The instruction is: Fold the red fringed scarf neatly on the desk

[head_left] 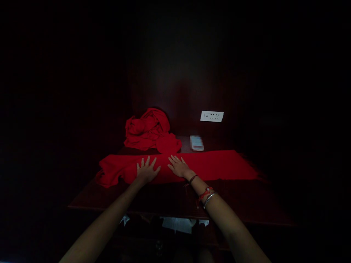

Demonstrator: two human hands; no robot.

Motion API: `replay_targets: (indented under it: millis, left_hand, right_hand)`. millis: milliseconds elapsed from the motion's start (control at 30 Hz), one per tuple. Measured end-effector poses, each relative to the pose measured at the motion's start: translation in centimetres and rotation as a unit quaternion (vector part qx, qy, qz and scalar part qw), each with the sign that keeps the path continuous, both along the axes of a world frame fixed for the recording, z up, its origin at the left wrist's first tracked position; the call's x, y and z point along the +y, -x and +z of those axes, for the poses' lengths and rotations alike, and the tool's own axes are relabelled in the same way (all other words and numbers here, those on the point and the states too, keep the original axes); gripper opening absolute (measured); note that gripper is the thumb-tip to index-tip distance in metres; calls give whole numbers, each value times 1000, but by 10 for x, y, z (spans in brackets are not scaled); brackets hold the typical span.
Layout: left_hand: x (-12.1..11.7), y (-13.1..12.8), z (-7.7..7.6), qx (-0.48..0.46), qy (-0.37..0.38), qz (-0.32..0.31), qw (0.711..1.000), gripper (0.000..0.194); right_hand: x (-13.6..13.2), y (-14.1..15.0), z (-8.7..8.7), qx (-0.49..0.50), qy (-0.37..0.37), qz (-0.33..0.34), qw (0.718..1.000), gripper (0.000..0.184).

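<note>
A long strip of red cloth (216,165) lies across the dark table, mostly flat, with its left end crumpled and its right end fading into shadow. My left hand (147,171) rests palm down on the cloth left of its middle, fingers spread. Just to the right, my right hand (178,167) is also laid flat on it, fingers stretched out. Neither hand grips anything. Behind the strip sits a bunched heap of red cloth (148,129). Bracelets circle my right wrist.
A small pale packet-like item (196,143), blurred, lies behind the strip. On the dark wall is a white socket panel (212,116). The table's front edge (153,213) runs below my hands, with pale papers (177,224) underneath. The surroundings are very dark.
</note>
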State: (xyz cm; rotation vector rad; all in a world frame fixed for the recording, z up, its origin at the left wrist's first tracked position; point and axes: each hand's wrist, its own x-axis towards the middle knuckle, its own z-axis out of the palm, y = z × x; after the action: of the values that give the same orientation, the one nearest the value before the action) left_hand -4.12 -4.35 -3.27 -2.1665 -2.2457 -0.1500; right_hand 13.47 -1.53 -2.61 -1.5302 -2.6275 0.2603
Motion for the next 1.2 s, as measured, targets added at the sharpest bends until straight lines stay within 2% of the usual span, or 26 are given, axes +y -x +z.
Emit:
replay_targets:
  millis: [67, 200, 333, 433, 533, 633, 700, 833, 933, 1000, 1067, 1133, 1200]
  left_hand:
    - [0, 0, 0, 1, 0, -3, 1000, 61]
    - [3, 2, -3, 2, -4, -7, 1000, 61]
    - [7, 3, -8, 3, -16, -13, 1000, 62]
    - [8, 4, -9, 6, -18, -11, 1000, 62]
    - [7, 4, -8, 10, -14, -15, 1000, 62]
    - [7, 5, -7, 8, -3, -15, 1000, 62]
    - [7, 5, -7, 6, 1, -13, 1000, 62]
    - [6, 6, -5, 4, -2, -16, 1000, 62]
    - [5, 5, -4, 1, -3, -14, 1000, 61]
    - [2, 3, -2, 3, -32, -14, 999, 58]
    - [-4, 0, 0, 11, -100, -49, 994, 52]
    - [-10, -3, 5, 23, -156, -135, 978, 45]
    - [-13, -3, 13, 40, -158, -222, 961, 41]
  right_hand:
    - [8, -23, 1, -16, 18, -40, 999, 57]
    - [24, -88, 3, -61, 18, -154, 986, 57]
    - [27, -133, 8, -88, 2, -191, 978, 59]
    - [15, -132, 14, -63, -42, -171, 982, 60]
    - [-7, -106, 16, -6, -88, -104, 991, 63]
    - [-31, -76, 9, 16, -77, -18, 997, 64]
    - [-42, -66, 3, 7, -59, 0, 998, 62]
    - [-46, -86, -5, -24, -35, -35, 998, 56]
    - [-42, -114, -3, -35, -13, -75, 997, 58]
    - [-42, -127, 1, -25, -12, -80, 996, 59]
    - [-46, -132, 6, 6, -35, -55, 998, 59]
    - [-56, -130, 12, 46, -67, -14, 997, 57]
    - [-69, -123, 18, 71, -81, 28, 994, 52]
